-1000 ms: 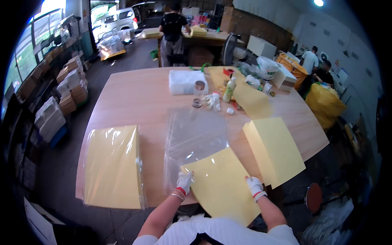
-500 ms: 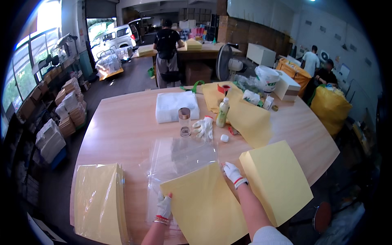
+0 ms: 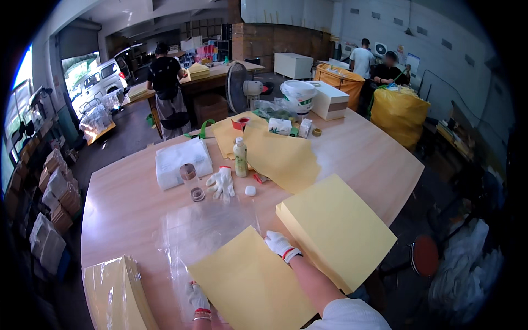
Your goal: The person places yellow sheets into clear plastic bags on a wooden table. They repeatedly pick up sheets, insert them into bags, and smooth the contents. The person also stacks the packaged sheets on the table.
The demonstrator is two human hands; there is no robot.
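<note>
A large yellow paper sheet (image 3: 250, 280) slants between my gloved hands, over clear plastic sleeves (image 3: 192, 223) on the table. At its left edge, my left hand (image 3: 198, 297) is closed on the paper, some fingers hidden. My right hand (image 3: 280, 244) is closed at the sheet's upper right edge; its fingertips are partly hidden. Both gloves are white and leave some fingertips bare. Right of my right hand stands a thick stack of yellow paper (image 3: 341, 225). A stack of yellow paper in clear plastic (image 3: 113, 291) lies at the near left.
Beyond the sleeves are a clear tumbler (image 3: 191, 181), a loose white glove (image 3: 221, 183), a bottle (image 3: 240, 158), a small white case (image 3: 251, 191) and a white package (image 3: 181, 162). Farther back stand a white bucket (image 3: 300, 98) and a fan (image 3: 237, 88). People work beyond the table.
The view has swung right, so table things now appear farther left. My hands still hold the yellow sheet at its left and right edges, over the plastic sleeves.
</note>
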